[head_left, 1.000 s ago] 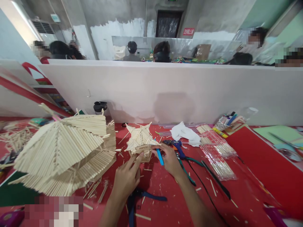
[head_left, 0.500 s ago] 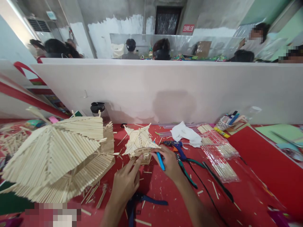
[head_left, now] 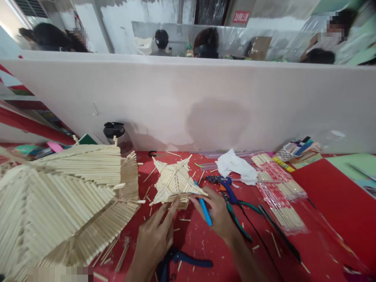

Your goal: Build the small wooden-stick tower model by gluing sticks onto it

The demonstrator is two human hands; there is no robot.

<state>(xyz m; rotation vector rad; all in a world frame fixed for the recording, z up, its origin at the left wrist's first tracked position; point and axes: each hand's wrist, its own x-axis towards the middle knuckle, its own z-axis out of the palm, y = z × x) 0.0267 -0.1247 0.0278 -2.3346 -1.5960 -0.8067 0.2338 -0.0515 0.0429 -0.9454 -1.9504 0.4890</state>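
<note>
A small pavilion model [head_left: 174, 178] made of pale wooden sticks, with a star-shaped pointed roof, is in front of me on the red table. My left hand [head_left: 154, 237] has its fingertips closed on the roof's lower front edge. On the model's right corner are the fingertips of my right hand [head_left: 217, 213], which also keeps a slim blue pen-like tool [head_left: 205, 211] tucked in its grip. Most of the model's base is hidden under the roof and behind my fingers. A much larger stick-built roof model [head_left: 70, 186] stands to the left.
Blue-handled cutters [head_left: 190, 259] lie near my left wrist. Right of my hands are a glue gun [head_left: 227, 187], green-handled pliers [head_left: 235, 219], white tissue [head_left: 236, 168] and bagged sticks [head_left: 279, 196]. A white partition [head_left: 164, 94] rises behind; loose sticks litter the table.
The small model's roof is tipped up more toward me, and less of its base shows. Both hands stay on it. My view has tilted down and moved slightly.
</note>
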